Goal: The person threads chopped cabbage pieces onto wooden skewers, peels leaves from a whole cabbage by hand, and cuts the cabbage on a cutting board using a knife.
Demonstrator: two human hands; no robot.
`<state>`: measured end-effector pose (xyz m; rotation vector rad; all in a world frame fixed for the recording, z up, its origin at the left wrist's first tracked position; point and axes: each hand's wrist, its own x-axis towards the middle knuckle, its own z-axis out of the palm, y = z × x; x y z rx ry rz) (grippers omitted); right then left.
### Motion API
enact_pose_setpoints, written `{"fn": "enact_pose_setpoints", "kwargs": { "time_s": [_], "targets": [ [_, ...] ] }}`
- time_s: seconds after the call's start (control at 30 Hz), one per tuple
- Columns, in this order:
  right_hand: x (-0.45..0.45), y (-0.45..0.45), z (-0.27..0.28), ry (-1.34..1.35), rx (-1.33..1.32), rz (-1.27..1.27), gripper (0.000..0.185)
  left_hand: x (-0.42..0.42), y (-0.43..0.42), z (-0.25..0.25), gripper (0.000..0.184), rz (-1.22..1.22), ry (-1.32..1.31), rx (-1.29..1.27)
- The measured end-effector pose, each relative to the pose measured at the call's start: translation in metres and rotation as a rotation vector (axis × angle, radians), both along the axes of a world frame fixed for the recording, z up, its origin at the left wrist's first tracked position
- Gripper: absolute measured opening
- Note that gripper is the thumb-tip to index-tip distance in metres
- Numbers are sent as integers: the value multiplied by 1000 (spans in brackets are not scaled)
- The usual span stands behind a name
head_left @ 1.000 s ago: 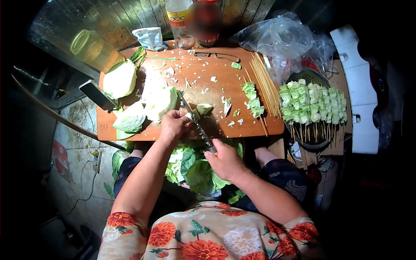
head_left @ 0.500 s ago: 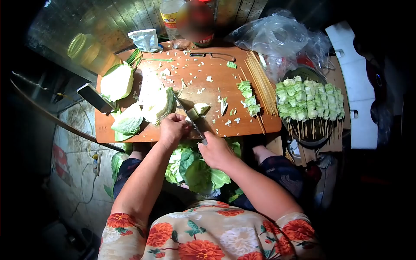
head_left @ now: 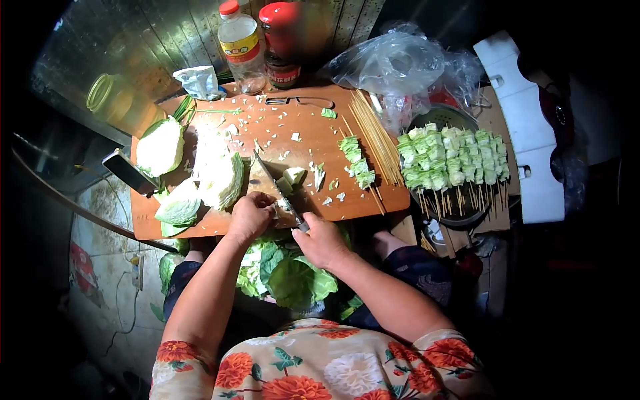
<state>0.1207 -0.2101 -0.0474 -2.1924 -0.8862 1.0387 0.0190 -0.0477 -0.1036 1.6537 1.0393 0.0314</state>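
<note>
My right hand [head_left: 322, 240] grips the handle of a kitchen knife [head_left: 272, 180] whose blade slants up and left over the cutting board [head_left: 220, 123]. Bits of cabbage cling to the blade near the handle. Close beside it, my left hand [head_left: 253, 217] has its fingers curled in by the lower blade; what they hold, if anything, is too small to make out. Just right of the blade lie small cabbage chunks [head_left: 293, 175]. A cut cabbage wedge [head_left: 223, 181] stands above my left hand, with a cabbage piece [head_left: 180, 203] to its left.
A half cabbage [head_left: 160, 147] and a phone [head_left: 130, 175] are at the left. Bamboo skewers [head_left: 377, 137] and a partly filled skewer [head_left: 357, 161] lie right, near stacked cabbage skewers [head_left: 453, 157]. Bottles [head_left: 241, 50] stand behind; loose leaves [head_left: 300, 277] lie below the board's edge.
The view has shifted, so the board appears lower and further left. The knife has turned, showing more of its blade face, and the chunks beside it sit apart from my left fingers.
</note>
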Motion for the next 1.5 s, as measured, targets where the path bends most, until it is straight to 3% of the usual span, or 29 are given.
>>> {"fn": "enact_pose_setpoints", "kwargs": {
  "time_s": [0.27, 0.33, 0.4, 0.47, 0.6, 0.63, 0.67, 0.77, 0.8, 0.87, 0.9, 0.97, 1.03, 1.27, 1.43, 1.47, 1.5],
  "targets": [
    [2, -8, 18, -3, 151, 9, 33, 10, 4, 20, 15, 13, -10, 280],
    [3, -9, 26, -50, 302, -38, 31, 14, 3, 23, 20, 74, -23, 223],
    [9, -9, 32, -64, 267, -37, 38, 14, 5, 16, 21, 87, -22, 189],
    [13, -10, 32, -159, 305, -107, 34, 18, 3, 20, 21, 55, 8, 212],
    [18, -11, 26, -90, 277, -207, 26, 20, 4, 4, 28, 55, -3, 253],
    [18, -11, 24, -88, 277, -205, 26, 28, -1, 44, 31, 31, 67, 46],
    [17, -12, 23, -80, 295, -211, 25, 27, -1, 32, 31, 33, 68, 46],
    [16, -15, 26, -82, 352, -213, 25, 26, -1, -1, 34, -135, 4, 478],
    [16, -15, 29, -93, 390, -208, 24, 31, -3, 8, 34, -133, 5, 479],
    [17, -19, 34, -70, 389, -214, 24, 43, -7, 34, 33, -30, 31, 134],
    [18, -20, 36, -47, 385, -221, 24, 44, -6, 10, 34, -58, 9, 276],
    [21, -23, 40, -44, 390, -230, 24, 54, -6, -7, 35, -48, -7, 308],
    [25, -26, 39, -97, 433, -229, 23, 68, -10, 2, 41, -64, -25, 424],
    [36, -30, 58, -28, 354, -304, 24, 109, -16, 19, 51, -16, -78, 193],
    [36, -25, 64, -11, 366, -281, 24, 101, -7, 47, 42, 10, -1, 284],
    [34, -23, 62, -23, 400, -266, 20, 90, 2, 48, 36, -5, -78, 421],
    [32, -23, 62, -36, 434, -252, 18, 82, 16, 49, 31, 25, -95, 367]
  ]
}}
